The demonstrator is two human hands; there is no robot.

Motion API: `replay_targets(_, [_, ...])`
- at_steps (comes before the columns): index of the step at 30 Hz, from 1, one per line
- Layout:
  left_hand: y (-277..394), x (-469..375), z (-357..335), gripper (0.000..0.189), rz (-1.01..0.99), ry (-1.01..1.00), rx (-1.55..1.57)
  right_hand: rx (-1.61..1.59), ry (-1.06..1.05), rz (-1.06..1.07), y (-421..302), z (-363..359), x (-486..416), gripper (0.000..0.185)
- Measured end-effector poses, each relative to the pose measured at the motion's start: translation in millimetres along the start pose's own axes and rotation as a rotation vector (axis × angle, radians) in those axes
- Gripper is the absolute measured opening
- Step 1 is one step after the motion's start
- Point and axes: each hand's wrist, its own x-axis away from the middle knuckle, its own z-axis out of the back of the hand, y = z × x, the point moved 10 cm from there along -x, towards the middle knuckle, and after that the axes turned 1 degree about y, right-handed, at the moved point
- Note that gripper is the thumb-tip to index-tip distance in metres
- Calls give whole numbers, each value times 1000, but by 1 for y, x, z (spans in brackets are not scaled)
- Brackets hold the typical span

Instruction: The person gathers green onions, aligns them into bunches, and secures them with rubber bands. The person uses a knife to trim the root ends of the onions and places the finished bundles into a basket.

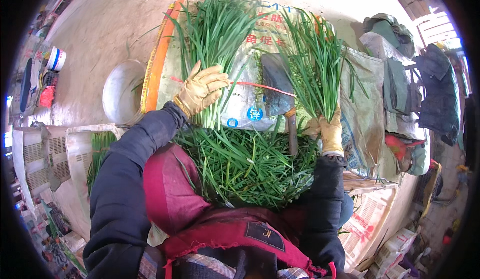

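My left hand [204, 89], in a yellowish work glove, lies palm down with its thumb apart on a thick bunch of Chinese chives [221, 35]. The bunch rests on a work surface covered with printed plastic sacking [240, 108]. At the right, my gloved right hand [330, 138] grips a smaller chive bunch [318, 61] by its stem ends, leaves pointing away from me. Between the bunches lies a broad-bladed cleaver [275, 85], its wooden handle [292, 136] towards me. A red tie strip [262, 86] crosses the sacking and the blade.
Loose green leaves [247, 166] are heaped before my red apron [176, 181]. A white bucket [123, 91] stands left, above a plastic crate [78, 144] with chives. Right are a woven sack [363, 106], another crate [369, 222] and dark clothing [437, 95].
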Motion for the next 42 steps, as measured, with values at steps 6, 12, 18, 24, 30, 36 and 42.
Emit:
replay_targets(6, [-4,5,11,36,31,41,-3,-300,-56,-258,-5,4,4,70])
replay_targets(12, [-5,5,11,33,46,43,18,377,137,169,-82,13,20,90])
replay_targets(18, [-6,7,10,32,-1,74,-3,786,118,173,-104,-18,29,95])
replay_targets(24, [-8,8,10,32,2,75,32,662,10,254,-81,-15,5,99])
replay_targets(30, [-8,10,8,35,-25,89,-49,-106,-56,341,-150,9,-2,75])
replay_targets(36, [-4,11,11,37,-40,103,-69,-646,-357,-70,-198,-105,92,40])
replay_targets(42, [-9,11,4,43,-26,109,-30,-768,-512,-527,-123,-226,169,32])
